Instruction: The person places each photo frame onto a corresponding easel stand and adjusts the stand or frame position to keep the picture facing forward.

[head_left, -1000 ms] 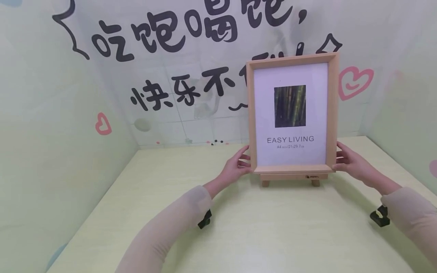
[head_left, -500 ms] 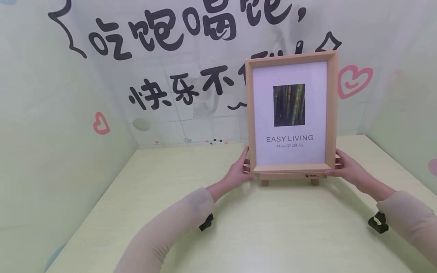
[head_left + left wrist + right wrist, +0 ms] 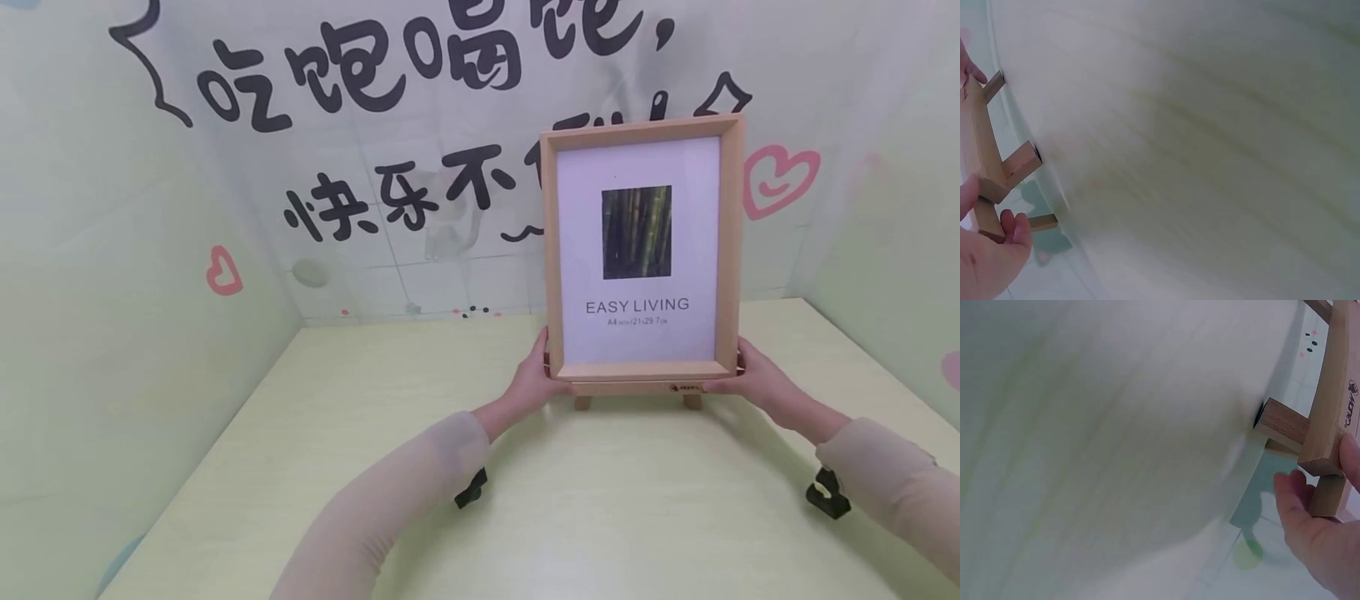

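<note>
A light wooden picture frame (image 3: 640,369) stands upright on a small wooden easel (image 3: 622,388), right of centre in the head view. Behind its glazing is a white sheet with a bamboo photo and the words EASY LIVING. My left hand (image 3: 534,379) grips the frame's lower left corner, thumb at the end of the easel ledge. On the other side my right hand (image 3: 757,385) holds the lower right corner, its thumb on the ledge front. In the right wrist view the fingers (image 3: 1292,494) curl behind the frame corner. Both wrist views show the easel's legs (image 3: 1022,164) (image 3: 1282,422).
A pale yellow-green table (image 3: 375,467) lies under the easel. Printed cloth walls (image 3: 360,167) with black lettering and pink hearts close off the back and sides. Black wrist mounts (image 3: 471,490) hang below both sleeves.
Both hands have slid inward and slightly lower at the frame's bottom corners, thumbs coming onto the easel ledge. The frame and easel stay in place.
</note>
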Available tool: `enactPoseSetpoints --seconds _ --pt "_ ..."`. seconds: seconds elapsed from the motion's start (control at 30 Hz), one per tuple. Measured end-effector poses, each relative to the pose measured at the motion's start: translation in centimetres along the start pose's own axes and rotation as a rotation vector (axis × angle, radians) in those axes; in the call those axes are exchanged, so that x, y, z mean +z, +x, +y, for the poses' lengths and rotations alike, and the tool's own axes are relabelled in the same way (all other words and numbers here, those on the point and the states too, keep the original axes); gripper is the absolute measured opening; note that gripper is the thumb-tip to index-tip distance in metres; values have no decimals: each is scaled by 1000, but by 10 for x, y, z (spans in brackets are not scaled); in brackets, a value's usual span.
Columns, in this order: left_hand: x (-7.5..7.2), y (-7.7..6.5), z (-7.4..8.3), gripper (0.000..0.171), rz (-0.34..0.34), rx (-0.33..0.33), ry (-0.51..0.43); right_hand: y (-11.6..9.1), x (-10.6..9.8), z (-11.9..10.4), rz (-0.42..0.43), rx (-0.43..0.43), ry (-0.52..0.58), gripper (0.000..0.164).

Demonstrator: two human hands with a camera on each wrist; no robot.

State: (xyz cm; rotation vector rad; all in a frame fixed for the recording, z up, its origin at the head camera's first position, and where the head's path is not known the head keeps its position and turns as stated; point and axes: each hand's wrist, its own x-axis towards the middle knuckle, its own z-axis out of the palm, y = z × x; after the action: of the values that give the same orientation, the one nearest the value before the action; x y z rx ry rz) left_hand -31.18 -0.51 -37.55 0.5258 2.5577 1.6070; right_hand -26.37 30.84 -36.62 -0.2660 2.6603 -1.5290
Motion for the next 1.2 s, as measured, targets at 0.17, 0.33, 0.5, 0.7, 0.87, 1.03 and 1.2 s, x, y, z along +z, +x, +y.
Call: enactPoseSetpoints --seconds 0.17,0.33,0.5,0.7,0.87,1.03,1.2 --pt "1 -1 -1 109 1 -17 1 2 -4 3 -33 1 18 88" --pt "1 -2 -2 107 -12 -34 -1 3 -5 5 -59 -2 76 87" --pt "0 -4 -2 107 -13 -37 -5 2 -3 6 -74 2 133 88" --pt "0 -6 -1 107 -19 -52 -29 1 -4 6 -80 15 135 90" --pt "0 -6 -1 106 -20 -58 -28 1 -5 9 -88 9 149 90" --pt "1 -5 -2 106 -21 -60 -33 1 -6 9 -92 8 139 92" --pt "1 -5 -3 106 -29 -60 -44 2 -8 10 -87 11 94 92"
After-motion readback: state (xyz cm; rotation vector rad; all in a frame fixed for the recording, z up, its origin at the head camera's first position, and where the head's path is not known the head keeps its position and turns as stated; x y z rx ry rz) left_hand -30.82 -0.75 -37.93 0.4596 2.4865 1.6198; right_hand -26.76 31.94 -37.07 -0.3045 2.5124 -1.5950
